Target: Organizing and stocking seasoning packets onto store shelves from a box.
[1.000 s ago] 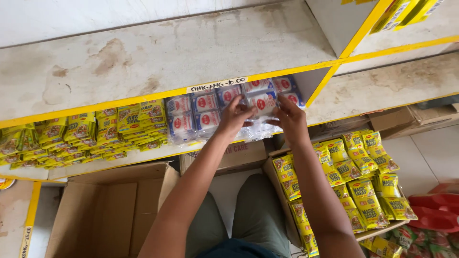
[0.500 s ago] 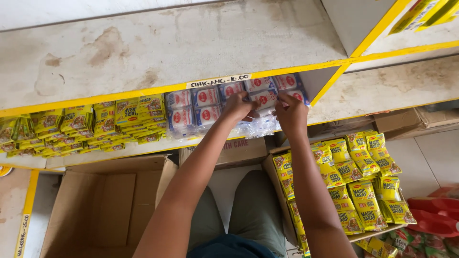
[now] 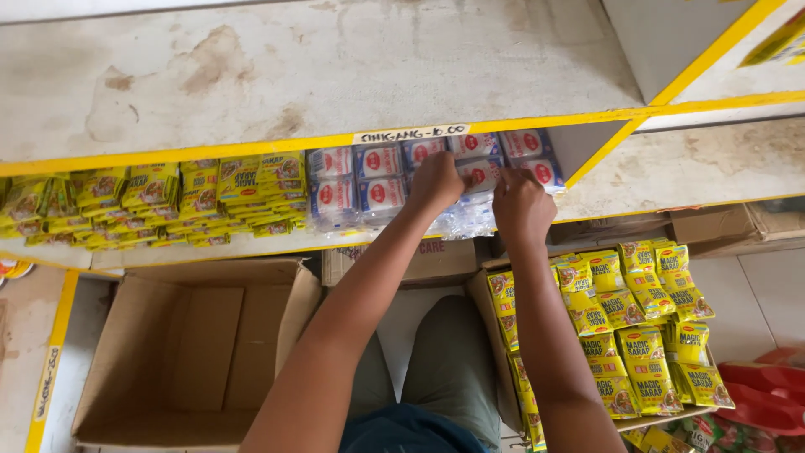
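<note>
Both my hands reach into a shelf bay filled with small clear sachets bearing red and blue labels [image 3: 360, 189]. My left hand [image 3: 436, 180] presses on a stack of these sachets near the middle of the row. My right hand [image 3: 521, 205] grips the sachets at the right end, beside clear plastic wrap [image 3: 465, 222] hanging at the shelf's front. Fingertips of both hands are hidden among the packets.
Yellow-green sachets [image 3: 168, 201] fill the shelf to the left. An open brown cardboard box [image 3: 193, 344] sits below left. A box of yellow seasoning sachets [image 3: 637, 335] stands below right. The white shelf top [image 3: 335, 75] has yellow edging. Red plastic [image 3: 767, 386] lies at far right.
Both hands stay on the clear sachets and have shifted slightly, pushing deeper into the row; the view has tilted a little.
</note>
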